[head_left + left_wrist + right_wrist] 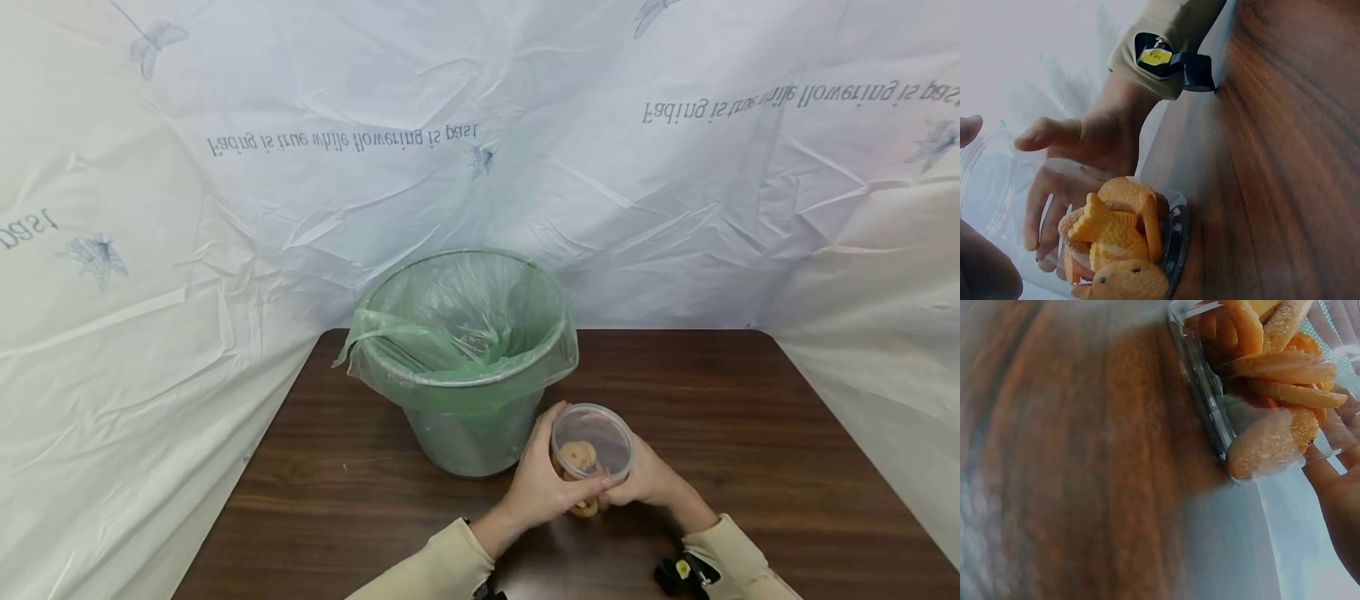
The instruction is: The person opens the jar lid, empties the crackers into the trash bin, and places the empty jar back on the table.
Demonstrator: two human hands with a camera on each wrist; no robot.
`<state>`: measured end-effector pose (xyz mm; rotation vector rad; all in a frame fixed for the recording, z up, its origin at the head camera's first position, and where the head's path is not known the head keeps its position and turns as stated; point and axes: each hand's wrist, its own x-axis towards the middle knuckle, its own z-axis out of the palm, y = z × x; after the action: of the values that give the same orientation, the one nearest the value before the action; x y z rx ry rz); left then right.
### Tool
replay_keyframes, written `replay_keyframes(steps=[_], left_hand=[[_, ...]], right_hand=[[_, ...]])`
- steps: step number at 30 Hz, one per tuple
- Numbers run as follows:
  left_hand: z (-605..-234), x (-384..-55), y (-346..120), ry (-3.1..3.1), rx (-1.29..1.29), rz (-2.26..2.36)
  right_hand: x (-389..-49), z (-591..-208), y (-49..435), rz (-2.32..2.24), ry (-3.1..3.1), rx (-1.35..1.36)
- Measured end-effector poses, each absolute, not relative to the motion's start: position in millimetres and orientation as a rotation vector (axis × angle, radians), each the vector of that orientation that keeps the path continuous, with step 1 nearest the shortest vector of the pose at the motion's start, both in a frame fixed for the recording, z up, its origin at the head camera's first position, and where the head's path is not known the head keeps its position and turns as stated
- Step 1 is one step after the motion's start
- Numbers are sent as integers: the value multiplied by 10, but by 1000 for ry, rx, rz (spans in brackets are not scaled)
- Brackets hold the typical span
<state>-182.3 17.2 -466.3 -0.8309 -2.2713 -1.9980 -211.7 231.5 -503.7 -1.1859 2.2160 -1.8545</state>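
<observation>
A clear plastic jar [611, 433] stands near the front of the table, its round rim facing up; whether a lid covers it I cannot tell. Biscuits [1116, 231] fill its lower part, one of them fish-shaped, and they show through the wall in the right wrist view too. My left hand [536, 483] grips the jar's left side, thumb across the near side. From the right, my right hand [651, 479] holds it, partly hidden behind the jar; in the left wrist view this hand [1085, 147] curves round the far wall.
A grey bin [468, 442] lined with a thin green bag [457, 400] stands just left of and behind the jar. The dark wooden table [750, 417] reaches back to white printed sheeting [480, 192], which hangs at the back and both sides.
</observation>
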Motion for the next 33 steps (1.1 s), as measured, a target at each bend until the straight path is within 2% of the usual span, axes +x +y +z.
replay_keyframes(steps=[8, 21, 33], left_hand=[[-4636, -1886, 98, -2293, -918, -2002], [-4578, -2074, -2, -2339, -1189, -2027], [-4536, -2121, -47, -2501, -1218, -1956]], right_hand=[[-2163, -5071, 2322, -1847, 2209, -1292], [-2155, -5058, 2333, -1849, 2188, -1294], [-2151, -5066, 2334, -1840, 2209, -1312]])
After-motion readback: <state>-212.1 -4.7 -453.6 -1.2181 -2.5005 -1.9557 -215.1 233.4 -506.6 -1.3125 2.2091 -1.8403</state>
